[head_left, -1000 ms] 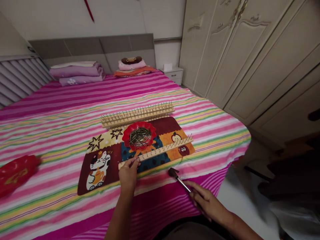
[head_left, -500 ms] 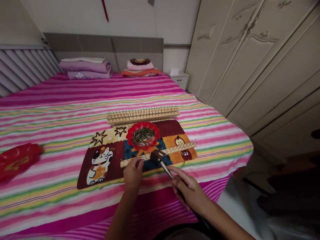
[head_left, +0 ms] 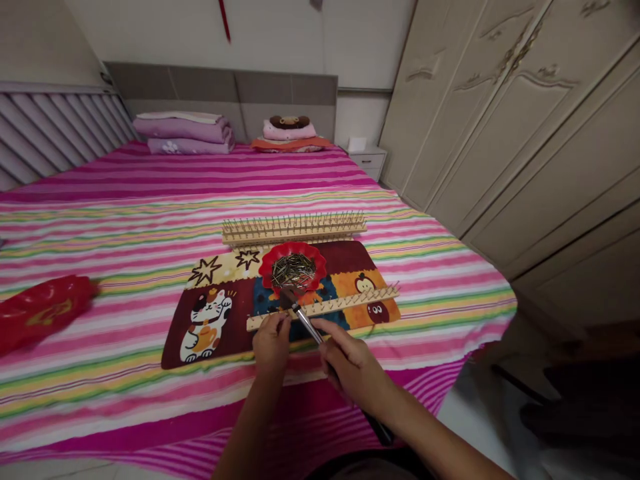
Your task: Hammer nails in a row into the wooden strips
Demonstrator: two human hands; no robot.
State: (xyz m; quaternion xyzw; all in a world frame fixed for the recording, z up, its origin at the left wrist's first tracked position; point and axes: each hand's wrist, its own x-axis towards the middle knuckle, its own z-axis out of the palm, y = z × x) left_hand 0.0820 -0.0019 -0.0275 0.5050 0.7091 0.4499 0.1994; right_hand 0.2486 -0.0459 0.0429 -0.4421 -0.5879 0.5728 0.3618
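My right hand (head_left: 355, 367) is wrapped round the handle of a hammer (head_left: 307, 323), which has a metal shaft and a dark grip. The hammer's head is just above a narrow wooden strip (head_left: 325, 307) with several thin nails standing up along it. At the strip's left part, the fingers of my left hand (head_left: 271, 341) are pinched together on what looks like a nail, mostly hidden by the fingertips. A red scalloped bowl (head_left: 267, 254) full of loose nails stands just behind the strip.
Behind the bowl lie stacked wooden strips (head_left: 295, 233) bristling with nails. A patterned mat (head_left: 173, 340) with a cat drawing lies under the bowl and front strip, on a striped bedspread (head_left: 125, 327). A red dish (head_left: 45, 310) is at left. Folded bedding (head_left: 185, 131) sits by the headboard.
The hammer's head has moved left along the strip, closer to my left fingertips, and my right hand has moved left with it. My left hand stays pinched at the strip. The whole view has shifted slightly.
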